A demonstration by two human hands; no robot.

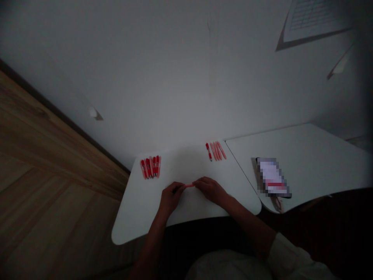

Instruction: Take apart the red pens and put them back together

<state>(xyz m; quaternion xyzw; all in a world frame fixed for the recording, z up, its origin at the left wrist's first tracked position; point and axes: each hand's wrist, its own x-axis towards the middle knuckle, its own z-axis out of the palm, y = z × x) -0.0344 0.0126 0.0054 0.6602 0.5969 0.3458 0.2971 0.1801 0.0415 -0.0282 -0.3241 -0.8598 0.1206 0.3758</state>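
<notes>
Head view: my left hand (175, 198) and right hand (210, 190) pinch a pink pen (189, 185) end to end between their fingers, over the table (140, 221) at lower centre. Red pens (150, 167) lie upper left of them, other pink pens (217, 151) upper right.

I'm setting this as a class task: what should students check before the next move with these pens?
1. Pen in hand: ok. The pink pen is held between the left hand and the right hand.
2. Groups in one colour: not ok. The bunch of pens and the row of pens each mix red and pink.
3. Groups on the surface: ok. Both lie on the white table.
4. Hands apart from other items: ok. The blurred device lies on the next table.
5. Pen tips covered: cannot tell, too small to see.
</notes>
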